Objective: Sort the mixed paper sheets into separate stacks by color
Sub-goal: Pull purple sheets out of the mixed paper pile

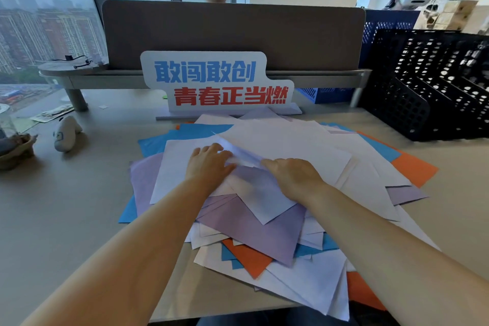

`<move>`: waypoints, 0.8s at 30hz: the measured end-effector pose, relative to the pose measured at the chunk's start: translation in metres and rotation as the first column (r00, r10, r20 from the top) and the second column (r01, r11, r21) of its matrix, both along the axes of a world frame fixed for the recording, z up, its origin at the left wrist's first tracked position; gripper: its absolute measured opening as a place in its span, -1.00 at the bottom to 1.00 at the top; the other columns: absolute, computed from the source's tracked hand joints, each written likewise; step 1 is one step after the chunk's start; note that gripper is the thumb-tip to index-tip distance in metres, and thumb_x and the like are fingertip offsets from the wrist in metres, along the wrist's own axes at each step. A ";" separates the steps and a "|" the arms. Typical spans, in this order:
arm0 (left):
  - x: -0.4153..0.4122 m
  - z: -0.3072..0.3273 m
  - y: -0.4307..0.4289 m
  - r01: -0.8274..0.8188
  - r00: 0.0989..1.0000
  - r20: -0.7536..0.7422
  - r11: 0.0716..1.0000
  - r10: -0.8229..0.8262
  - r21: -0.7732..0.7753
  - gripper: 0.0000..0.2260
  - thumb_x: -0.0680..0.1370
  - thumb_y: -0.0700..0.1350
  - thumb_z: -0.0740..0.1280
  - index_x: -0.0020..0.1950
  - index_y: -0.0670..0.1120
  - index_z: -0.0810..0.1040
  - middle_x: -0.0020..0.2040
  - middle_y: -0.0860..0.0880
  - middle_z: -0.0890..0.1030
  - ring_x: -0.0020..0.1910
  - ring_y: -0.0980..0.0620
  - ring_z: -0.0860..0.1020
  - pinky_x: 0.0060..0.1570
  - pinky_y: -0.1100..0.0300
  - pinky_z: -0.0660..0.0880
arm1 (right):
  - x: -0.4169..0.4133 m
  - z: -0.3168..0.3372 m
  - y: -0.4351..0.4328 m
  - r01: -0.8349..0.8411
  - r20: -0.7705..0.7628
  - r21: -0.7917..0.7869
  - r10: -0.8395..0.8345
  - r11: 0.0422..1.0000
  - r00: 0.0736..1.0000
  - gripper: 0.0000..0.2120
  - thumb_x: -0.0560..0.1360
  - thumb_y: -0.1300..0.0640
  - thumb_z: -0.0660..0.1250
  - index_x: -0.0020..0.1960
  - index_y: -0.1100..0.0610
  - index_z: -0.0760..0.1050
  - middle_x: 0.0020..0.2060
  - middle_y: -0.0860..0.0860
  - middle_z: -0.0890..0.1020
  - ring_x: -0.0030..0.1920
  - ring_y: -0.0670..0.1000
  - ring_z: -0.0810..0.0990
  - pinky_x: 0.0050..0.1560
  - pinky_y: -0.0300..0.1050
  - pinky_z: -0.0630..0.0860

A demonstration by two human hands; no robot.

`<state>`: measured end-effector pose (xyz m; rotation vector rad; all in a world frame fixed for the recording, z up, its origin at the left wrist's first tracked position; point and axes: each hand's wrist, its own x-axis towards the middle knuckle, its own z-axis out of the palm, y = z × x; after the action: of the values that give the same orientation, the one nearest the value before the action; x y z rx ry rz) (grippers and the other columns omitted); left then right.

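Lying mixed in one big pile (pixel 264 219) on the table (pixel 66 219), the paper sheets are pressed by the open left hand (pixel 207 161) and right hand (pixel 293 174), and a white sheet (pixel 285 145) is reached just ahead of both.

the white sheet (pixel 254 185) between both hands is motion-blurred; lower sheets in the pile (pixel 264 233) lie mostly hidden.

Both forearms are bare from the frame's lower corners up to the wrists, with no sleeve, watch, bracelet or ring showing. The left hand (pixel 209 160) and right hand (pixel 292 174) are ungloved. Below the counter (pixel 79 193) edge, dark blue trouser fabric shows.
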<state>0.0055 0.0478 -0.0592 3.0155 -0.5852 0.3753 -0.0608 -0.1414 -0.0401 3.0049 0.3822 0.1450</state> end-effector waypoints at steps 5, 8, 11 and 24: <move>-0.008 0.012 -0.004 -0.065 0.981 0.153 0.951 0.116 -0.302 -0.54 0.52 0.14 0.29 0.31 -0.08 0.37 0.24 -0.10 0.37 0.21 -0.09 0.39 0.18 0.11 0.34 | 0.000 0.014 -0.016 0.078 0.180 0.084 -0.093 0.993 0.979 -0.33 0.52 0.36 0.09 0.55 0.06 -0.06 0.06 0.12 0.58 -0.05 0.20 0.56 -0.16 -0.03 0.42; -0.009 0.014 -0.003 -0.311 0.943 -0.196 0.919 0.268 -0.244 -0.20 0.36 0.34 0.35 0.38 -0.15 0.23 0.30 -0.18 0.32 0.30 -0.18 0.34 0.24 -0.01 0.34 | 0.005 0.018 -0.030 0.145 0.304 0.214 -0.207 0.966 0.930 -0.62 0.52 0.36 0.13 0.32 0.19 0.36 0.05 0.15 0.61 -0.04 0.25 0.58 -0.18 -0.02 0.44; -0.013 0.008 -0.007 -0.317 0.854 -0.442 0.948 0.275 -0.022 0.04 0.25 0.49 0.28 0.49 -0.14 0.09 0.46 -0.21 0.20 0.44 -0.23 0.19 0.36 -0.15 0.19 | 0.005 0.013 -0.034 0.090 0.326 0.297 -0.190 0.951 0.926 -0.83 0.56 0.31 0.15 0.12 0.24 0.44 -0.06 0.18 0.63 -0.15 0.27 0.57 -0.30 -0.09 0.28; -0.009 0.011 -0.027 -0.557 0.806 -0.587 0.437 0.078 -0.706 -0.29 0.45 -0.13 0.44 0.48 -0.14 0.11 0.33 -0.25 0.34 0.29 -0.22 0.39 0.28 -0.04 0.37 | -0.013 0.025 -0.029 0.139 0.107 0.263 -0.172 0.955 0.979 -0.40 0.55 0.37 0.02 0.51 -0.05 0.12 0.27 0.14 0.42 0.10 0.25 0.51 0.03 0.03 0.46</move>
<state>-0.0037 0.0211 -0.0477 2.0273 0.2451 -0.0962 -0.0738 -0.1701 -0.0149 3.2370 0.1196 0.4016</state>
